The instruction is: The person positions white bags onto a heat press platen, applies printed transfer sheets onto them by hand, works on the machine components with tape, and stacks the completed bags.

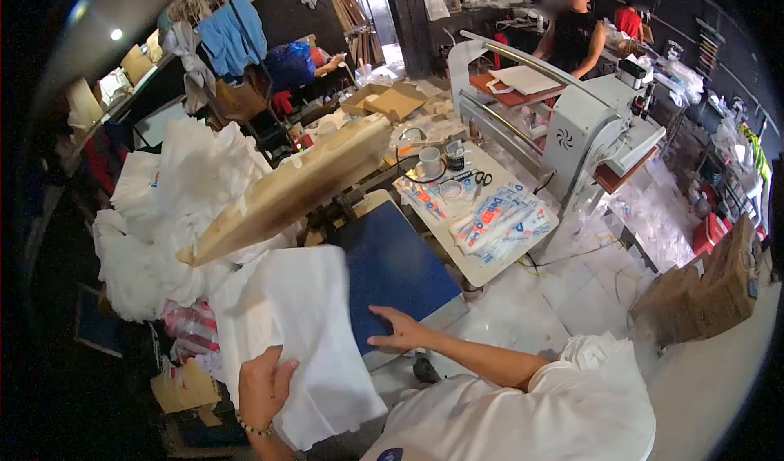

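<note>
My left hand (265, 383), with a beaded bracelet at the wrist, grips the near part of a white cloth (314, 322), thumb on top. The cloth hangs down at its near end, and its right side borders the flat blue pad (396, 257) of a press. My right hand (398, 330) is open, fingers spread, at the near left part of the pad, with nothing in it. Whether its fingertips touch the pad I cannot tell. Above the pad's far left side, a thick tan padded plate (298, 187) stands raised and tilted.
A large heap of white cloths (175, 200) lies at left. On a side table (482, 269) are printed sheets (502, 220), scissors (482, 182) and a mug (429, 161). Beyond stands a white machine (572, 130), with a person (576, 40) behind it. A cardboard box (698, 285) is at right.
</note>
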### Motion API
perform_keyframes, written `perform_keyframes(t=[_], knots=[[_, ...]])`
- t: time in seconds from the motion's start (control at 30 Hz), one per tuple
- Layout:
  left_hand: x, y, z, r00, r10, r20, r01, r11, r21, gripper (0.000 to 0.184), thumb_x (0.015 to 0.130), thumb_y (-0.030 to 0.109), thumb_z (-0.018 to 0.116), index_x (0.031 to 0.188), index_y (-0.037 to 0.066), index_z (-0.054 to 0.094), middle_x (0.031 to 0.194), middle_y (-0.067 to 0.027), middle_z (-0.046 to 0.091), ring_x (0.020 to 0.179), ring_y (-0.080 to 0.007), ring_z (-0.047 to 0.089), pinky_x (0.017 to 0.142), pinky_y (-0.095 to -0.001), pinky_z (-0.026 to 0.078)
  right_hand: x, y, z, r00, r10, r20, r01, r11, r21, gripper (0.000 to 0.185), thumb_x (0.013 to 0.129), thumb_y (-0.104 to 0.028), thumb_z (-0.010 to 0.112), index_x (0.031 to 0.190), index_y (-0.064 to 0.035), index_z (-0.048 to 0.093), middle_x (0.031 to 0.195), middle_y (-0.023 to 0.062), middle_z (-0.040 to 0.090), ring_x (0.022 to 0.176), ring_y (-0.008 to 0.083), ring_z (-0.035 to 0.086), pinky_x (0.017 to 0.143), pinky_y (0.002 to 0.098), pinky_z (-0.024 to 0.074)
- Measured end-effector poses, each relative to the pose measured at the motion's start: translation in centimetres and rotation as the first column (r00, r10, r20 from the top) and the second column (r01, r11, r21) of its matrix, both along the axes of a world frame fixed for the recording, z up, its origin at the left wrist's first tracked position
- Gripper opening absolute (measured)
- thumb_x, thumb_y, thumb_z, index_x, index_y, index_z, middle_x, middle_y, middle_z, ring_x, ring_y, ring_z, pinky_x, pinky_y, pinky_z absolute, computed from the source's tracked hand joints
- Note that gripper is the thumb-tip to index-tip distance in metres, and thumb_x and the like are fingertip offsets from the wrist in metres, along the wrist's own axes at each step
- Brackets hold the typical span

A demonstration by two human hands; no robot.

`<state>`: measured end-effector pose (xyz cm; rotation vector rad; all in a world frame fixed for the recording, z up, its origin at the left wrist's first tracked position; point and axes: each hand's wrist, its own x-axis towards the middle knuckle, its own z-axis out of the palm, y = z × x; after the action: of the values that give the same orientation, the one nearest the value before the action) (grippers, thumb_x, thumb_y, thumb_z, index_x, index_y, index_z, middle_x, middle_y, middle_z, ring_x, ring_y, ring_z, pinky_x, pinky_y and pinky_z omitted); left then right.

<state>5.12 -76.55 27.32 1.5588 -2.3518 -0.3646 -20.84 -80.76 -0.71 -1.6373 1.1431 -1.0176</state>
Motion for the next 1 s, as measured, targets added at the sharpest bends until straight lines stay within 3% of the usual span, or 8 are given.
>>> perform_keyframes(t=[0.1, 0.17, 0.2, 0.33, 0.53, 0.7, 0.93, 1.0], knots=[[-0.5, 3.1, 1.2, 1.0, 0.01, 0.017, -0.012, 0.994, 0.109, 0.029, 0.083, 0.014, 0.072, 0.104, -0.005, 0.066, 0.073, -0.016, 0.067, 0.064, -0.0237, 0.064, 0.062, -0.0363, 0.049, 0.9, 2.3, 0.9, 0.945, 0.114, 0.306, -0.166, 0.975, 0.15, 0.097, 0.087, -0.035, 0.077, 0.157, -0.0092, 0.017, 0.152, 0.0246, 0.035, 0.137, 0.0352, 0.042, 0.111, 0.0474, 0.0398], [-1.2, 3.9, 0.0, 0.953, -0.107, -0.285, 0.086, 0.992, -0.088, 0.022, 0.084, 0.007, 0.071, 0.097, -0.008, 0.062, 0.064, -0.0161, 0.061, 0.059, -0.0157, 0.058, 0.057, -0.0319, 0.046, 0.1, 4.8, 1.4, 0.695, 0.07, 0.716, -0.372, 0.887, 0.275, 0.1, 0.089, -0.024, 0.076, 0.158, -0.0183, 0.003, 0.151, 0.0228, 0.035, 0.134, 0.0343, 0.046, 0.107, 0.0462, 0.0444], [-1.1, 4.0, -0.8, 0.929, 0.05, -0.366, -0.039, 0.999, 0.037, 0.022, 0.083, 0.003, 0.07, 0.101, -0.008, 0.062, 0.079, -0.012, 0.068, 0.073, -0.0109, 0.06, 0.067, -0.0292, 0.05, -0.2, 5.2, -0.1, 0.64, 0.034, 0.768, -0.373, 0.887, 0.272, 0.102, 0.09, -0.014, 0.074, 0.157, -0.025, -0.002, 0.148, 0.0195, 0.039, 0.132, 0.0307, 0.05, 0.102, 0.0438, 0.0483], [-2.7, 2.4, -3.7, 0.618, 0.104, -0.779, 0.038, 0.986, 0.162, 0.036, 0.085, 0.002, 0.072, 0.117, -0.006, 0.057, 0.109, -0.01, 0.066, 0.098, -0.0146, 0.061, 0.09, -0.0286, 0.049, -2.9, 8.1, -4.4, 0.688, -0.256, 0.679, -0.011, 0.932, 0.363, 0.09, 0.088, -0.013, 0.074, 0.155, -0.0178, 0.013, 0.136, 0.0123, 0.054, 0.12, 0.0228, 0.057, 0.101, 0.0412, 0.0476], [-3.9, -2.2, -10.3, 0.532, 0.204, -0.822, -0.001, 0.971, 0.241, 0.036, 0.089, 0.003, 0.071, 0.121, -0.004, 0.056, 0.112, -0.0108, 0.067, 0.101, -0.015, 0.062, 0.09, -0.0286, 0.05, -8.2, 11.5, -6.2, 0.609, -0.138, 0.781, -0.371, 0.821, 0.434, 0.062, 0.089, -0.028, 0.073, 0.14, -0.0045, 0.047, 0.124, 0.0086, 0.06, 0.116, 0.019, 0.056, 0.106, 0.0385, 0.0421], [-3.8, -9.5, -19.2, 0.334, 0.255, -0.907, -0.006, 0.963, 0.269, 0.027, 0.09, 0.003, 0.07, 0.114, 0.0, 0.058, 0.109, -0.0095, 0.067, 0.098, -0.0133, 0.062, 0.087, -0.0263, 0.05, -11.5, 14.0, -6.8, 0.506, -0.291, 0.812, -0.496, 0.672, 0.55, 0.063, 0.091, -0.026, 0.07, 0.14, 0.0017, 0.044, 0.136, 0.0156, 0.057, 0.12, 0.0273, 0.06, 0.104, 0.0433, 0.0491], [-2.9, -16.1, -30.0, 0.633, 0.378, -0.675, -0.257, 0.926, 0.277, 0.025, 0.089, 0.006, 0.073, 0.107, -0.001, 0.056, 0.107, -0.0087, 0.067, 0.095, -0.0119, 0.06, 0.086, -0.0249, 0.048, -11.9, 12.2, -6.3, 0.426, -0.491, 0.76, -0.392, 0.657, 0.644, 0.047, 0.091, -0.024, 0.068, 0.128, 0.0024, 0.055, 0.122, 0.0147, 0.066, 0.11, 0.0256, 0.066, 0.097, 0.041, 0.0531], [-2.0, -18.0, -31.8, 0.621, 0.422, -0.66, -0.38, 0.899, 0.216, 0.036, 0.086, 0.011, 0.077, 0.113, -0.004, 0.058, 0.107, -0.0104, 0.068, 0.096, -0.0152, 0.061, 0.087, -0.0278, 0.048, -11.8, 10.9, -6.1, 0.651, -0.447, 0.614, -0.136, 0.727, 0.673, 0.039, 0.092, -0.022, 0.068, 0.123, 0.0007, 0.058, 0.113, 0.0116, 0.069, 0.101, 0.0216, 0.069, 0.09, 0.0381, 0.0561]])
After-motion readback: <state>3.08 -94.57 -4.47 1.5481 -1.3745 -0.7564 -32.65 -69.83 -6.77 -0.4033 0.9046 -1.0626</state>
